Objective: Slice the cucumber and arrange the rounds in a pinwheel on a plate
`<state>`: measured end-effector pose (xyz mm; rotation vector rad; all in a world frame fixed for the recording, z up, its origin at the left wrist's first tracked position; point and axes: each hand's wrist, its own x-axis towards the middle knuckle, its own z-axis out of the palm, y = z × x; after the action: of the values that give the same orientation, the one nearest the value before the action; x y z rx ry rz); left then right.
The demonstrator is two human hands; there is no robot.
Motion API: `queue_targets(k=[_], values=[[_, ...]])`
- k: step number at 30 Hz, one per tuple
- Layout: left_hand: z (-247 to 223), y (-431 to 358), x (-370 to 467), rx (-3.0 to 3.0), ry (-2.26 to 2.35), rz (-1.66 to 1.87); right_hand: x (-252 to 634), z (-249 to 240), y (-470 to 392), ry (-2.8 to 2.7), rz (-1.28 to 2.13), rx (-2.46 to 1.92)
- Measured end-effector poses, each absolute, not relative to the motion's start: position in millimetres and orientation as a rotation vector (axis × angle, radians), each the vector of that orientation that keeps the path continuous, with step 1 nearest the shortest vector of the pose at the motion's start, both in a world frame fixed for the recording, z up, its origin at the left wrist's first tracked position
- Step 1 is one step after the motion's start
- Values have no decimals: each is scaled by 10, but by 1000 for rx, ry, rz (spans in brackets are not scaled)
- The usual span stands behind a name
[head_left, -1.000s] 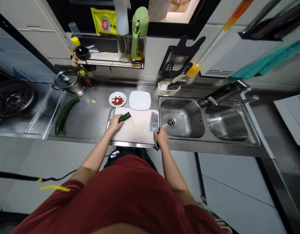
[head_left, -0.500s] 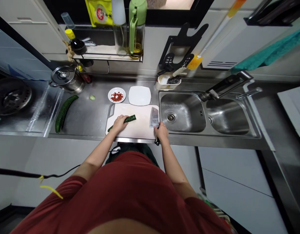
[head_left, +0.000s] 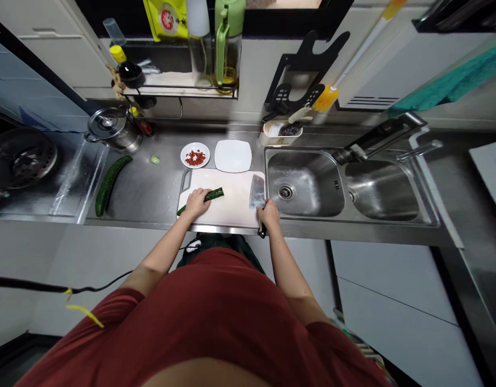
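Observation:
On a white cutting board (head_left: 235, 209) lies a dark green cucumber piece (head_left: 214, 194), slanting from lower left to upper right. My left hand (head_left: 196, 203) is closed over its middle and hides part of it. At the board's right side a cleaver (head_left: 256, 192) rests with its broad blade flat on the board. My right hand (head_left: 269, 213) is closed around its black handle, which sticks out past the counter's front edge. Behind the board are a small white plate of chopped red pieces (head_left: 195, 157) and a white square plate (head_left: 232, 156).
A whole cucumber (head_left: 110, 185) and a small pale green slice (head_left: 155, 159) lie on the steel counter to the left. Behind them stands a lidded pot (head_left: 114, 130). A double sink (head_left: 304, 183) adjoins the board on the right. Bottles stand on a wall rack (head_left: 183, 91) above.
The view has shifted very slightly. Both hands, the cucumber piece and the cleaver keep their places on the board.

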<state>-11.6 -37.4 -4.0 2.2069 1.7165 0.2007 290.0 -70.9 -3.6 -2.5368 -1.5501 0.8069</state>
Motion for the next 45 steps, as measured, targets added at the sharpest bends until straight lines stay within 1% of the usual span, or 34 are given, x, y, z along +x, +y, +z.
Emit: queue_targets(k=[4,10,15,20,23,29,33,45], values=[[-27,-374,-113,2199,1716,216,2956,-92,-677,-1556,808,-2488],[-12,-357,-82,2241,1621,296,2904,-102,-641,-1613,914,-2429],[-24,-342,-23,2339,1469,330,2750,-55,-660,-1591,864,-2417],[-68,-281,29,2378,1416,328,2545,124,-634,-1603,790,-2368],[-91,-253,6,2381,1413,323,2422,259,-594,-1697,843,-2307],[-126,-223,-119,2402,1390,399,2181,438,-598,-1968,837,-2212],[-143,-196,-151,2406,1368,398,2013,515,-645,-2110,827,-2222],[-198,-206,-118,2387,1410,399,1782,510,-691,-2249,835,-2215]])
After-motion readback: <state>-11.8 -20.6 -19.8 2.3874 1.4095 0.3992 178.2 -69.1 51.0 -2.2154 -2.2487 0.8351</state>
